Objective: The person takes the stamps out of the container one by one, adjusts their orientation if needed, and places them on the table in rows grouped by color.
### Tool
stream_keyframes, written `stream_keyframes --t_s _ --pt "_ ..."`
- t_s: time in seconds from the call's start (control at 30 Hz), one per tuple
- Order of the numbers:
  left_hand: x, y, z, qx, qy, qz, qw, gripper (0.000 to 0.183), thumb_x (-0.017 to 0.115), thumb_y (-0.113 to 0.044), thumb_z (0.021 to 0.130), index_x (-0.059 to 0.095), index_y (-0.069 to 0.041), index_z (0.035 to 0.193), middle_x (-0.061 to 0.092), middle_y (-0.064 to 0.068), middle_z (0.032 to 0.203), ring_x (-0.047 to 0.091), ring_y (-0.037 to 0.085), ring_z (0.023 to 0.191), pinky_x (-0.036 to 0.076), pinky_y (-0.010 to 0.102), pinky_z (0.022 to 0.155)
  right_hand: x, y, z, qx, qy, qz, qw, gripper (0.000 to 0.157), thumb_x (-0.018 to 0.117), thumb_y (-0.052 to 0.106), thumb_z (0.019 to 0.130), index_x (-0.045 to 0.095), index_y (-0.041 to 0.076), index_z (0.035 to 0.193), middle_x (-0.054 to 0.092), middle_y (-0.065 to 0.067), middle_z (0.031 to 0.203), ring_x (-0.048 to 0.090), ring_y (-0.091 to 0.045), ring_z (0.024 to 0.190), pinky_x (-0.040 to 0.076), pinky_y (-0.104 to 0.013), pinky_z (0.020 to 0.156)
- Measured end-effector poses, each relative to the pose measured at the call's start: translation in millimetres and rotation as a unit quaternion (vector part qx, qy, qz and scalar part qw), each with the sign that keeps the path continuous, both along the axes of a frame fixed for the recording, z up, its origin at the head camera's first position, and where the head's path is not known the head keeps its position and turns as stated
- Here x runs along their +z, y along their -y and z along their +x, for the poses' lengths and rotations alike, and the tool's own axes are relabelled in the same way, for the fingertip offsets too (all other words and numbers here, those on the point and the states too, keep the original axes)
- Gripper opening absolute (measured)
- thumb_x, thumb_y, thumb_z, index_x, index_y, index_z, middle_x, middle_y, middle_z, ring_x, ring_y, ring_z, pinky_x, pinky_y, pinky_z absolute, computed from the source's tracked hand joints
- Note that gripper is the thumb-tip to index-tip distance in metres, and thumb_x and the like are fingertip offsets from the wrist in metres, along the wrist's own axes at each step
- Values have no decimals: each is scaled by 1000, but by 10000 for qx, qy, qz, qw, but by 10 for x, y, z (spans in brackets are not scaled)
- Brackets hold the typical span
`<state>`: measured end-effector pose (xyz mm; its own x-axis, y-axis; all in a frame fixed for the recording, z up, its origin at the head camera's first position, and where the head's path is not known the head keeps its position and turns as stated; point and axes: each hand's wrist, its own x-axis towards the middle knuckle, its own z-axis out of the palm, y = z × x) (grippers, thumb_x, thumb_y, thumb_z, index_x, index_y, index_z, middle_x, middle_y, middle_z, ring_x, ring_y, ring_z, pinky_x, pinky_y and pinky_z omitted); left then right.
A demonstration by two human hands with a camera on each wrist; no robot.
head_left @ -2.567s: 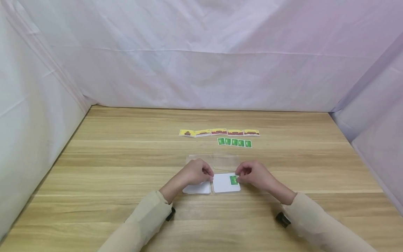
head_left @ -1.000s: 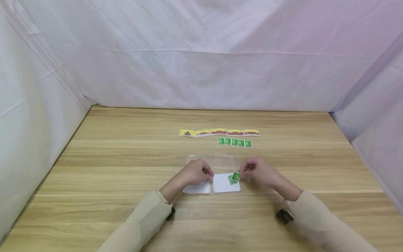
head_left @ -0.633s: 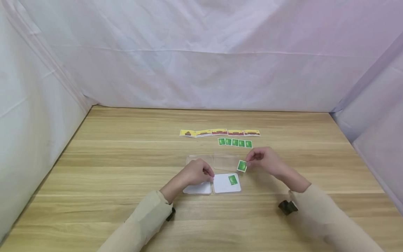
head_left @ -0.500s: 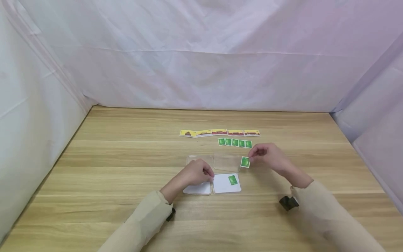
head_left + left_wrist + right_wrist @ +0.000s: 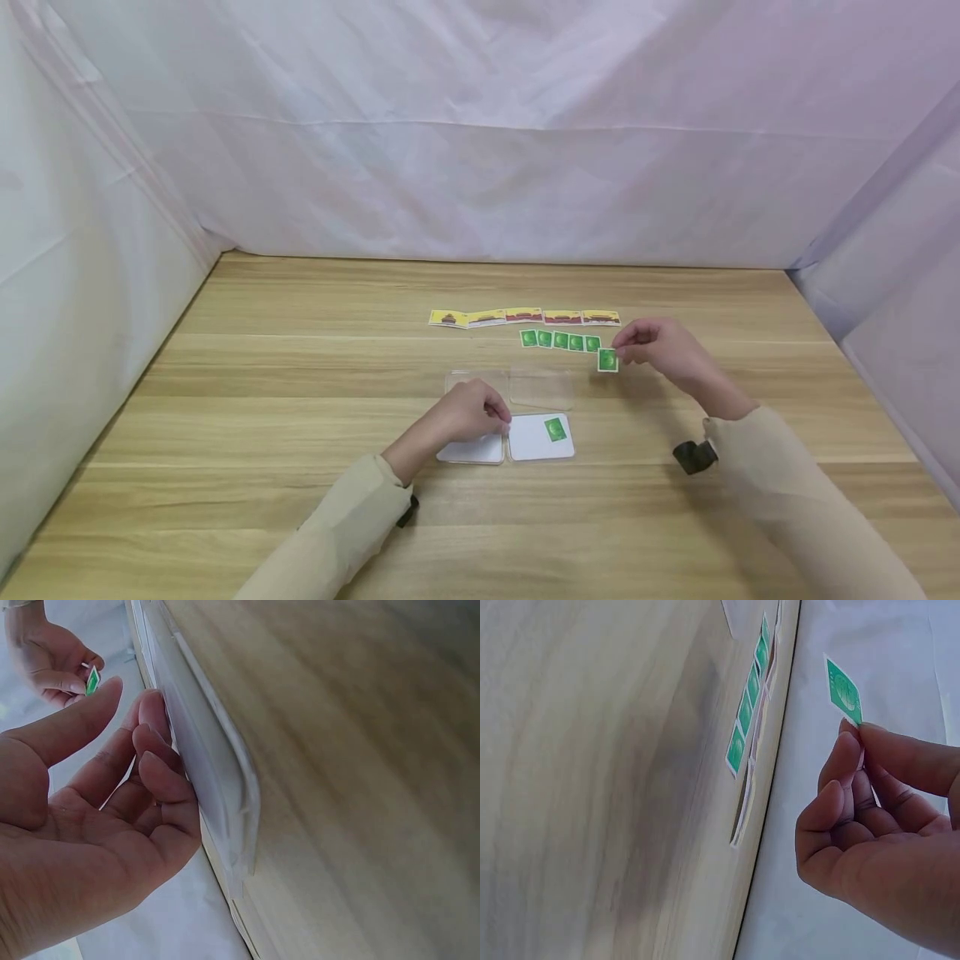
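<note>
Between thumb and index finger, my right hand (image 5: 667,358) pinches a green stamp (image 5: 607,360) by one corner, raised above the table in the right wrist view. It is by the right end of a row of green stamps (image 5: 560,340). Another green stamp (image 5: 555,429) lies slightly tilted on the right-hand white card (image 5: 527,439), toward its upper right. My left hand (image 5: 467,410) rests over the left-hand white card (image 5: 472,451), covering part of it. In the left wrist view its fingers (image 5: 166,780) lie loosely bent against the card's surface, thumb apart from them.
Two clear plastic covers (image 5: 540,389) lie just behind the white cards. Farther back, a row of yellow and red stamps (image 5: 523,316) runs across the wooden table (image 5: 300,417). White cloth (image 5: 480,183) hangs behind the table and along both sides.
My right hand lifted a green stamp off the right-hand card and carried it back and right toward the row of green stamps. One stamp stays on the card. The left hand has hardly moved.
</note>
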<state>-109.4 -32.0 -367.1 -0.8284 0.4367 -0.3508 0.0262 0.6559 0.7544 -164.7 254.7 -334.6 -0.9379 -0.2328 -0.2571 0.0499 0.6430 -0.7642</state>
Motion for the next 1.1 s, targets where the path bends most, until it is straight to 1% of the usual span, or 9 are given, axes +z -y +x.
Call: stream_keyframes --t_s 0.17,0.3,0.43,0.57,0.77,0.97,1.1 --pt "5 -4 -1 40 31 -23 10000 5 72 -6 80 70 -2 82 59 -1 70 49 13 66 39 23 59 -6 -76 -109 -84 22 87 9999 16 56 5 90 60 -6 101 63 -13 90 55 -32 85 42 -41 74" --pt "-1 -7 -1 42 26 -46 10000 6 72 -7 80 70 -2 81 59 -1 70 49 13 66 39 23 59 -36 -124 -191 -217 159 150 9995 17 52 5 91 59 -5 104 62 -12 94 53 -31 89 43 -42 78" --pt "1 -13 -2 65 63 -68 9999 4 72 -6 80 70 -3 82 59 -1 70 49 13 66 38 23 59 -99 -151 -266 -348 300 64 9989 19 54 4 91 57 -8 105 60 -11 97 55 -24 86 45 -40 80" --pt "-1 -18 -7 94 115 -67 9999 4 72 -6 80 70 -3 82 59 -1 70 48 13 66 38 23 59 -178 -166 -338 -501 441 31 9978 19 56 2 90 57 -10 104 58 -10 98 53 -19 84 47 -35 78" --pt "-14 -20 -8 72 80 -44 9999 4 72 -6 80 70 -3 81 58 -1 70 48 13 66 38 24 59 -283 -165 -417 -663 463 138 9966 18 57 0 88 58 -11 102 58 -8 91 51 -18 80 45 -29 71" --pt "-17 -18 -5 74 77 -16 9999 5 72 -6 79 69 -2 81 58 -1 69 48 13 65 38 23 58 -359 -141 -446 -769 384 167 9962 17 56 -2 88 58 -13 101 58 -7 84 52 -16 73 45 -28 65" --pt "-17 -19 -6 86 92 -28 9999 5 72 -7 80 69 -2 81 58 0 69 48 13 65 38 23 58 -392 -128 -453 -813 326 192 9960 16 55 -2 88 59 -13 100 58 -7 81 51 -17 72 45 -28 64"
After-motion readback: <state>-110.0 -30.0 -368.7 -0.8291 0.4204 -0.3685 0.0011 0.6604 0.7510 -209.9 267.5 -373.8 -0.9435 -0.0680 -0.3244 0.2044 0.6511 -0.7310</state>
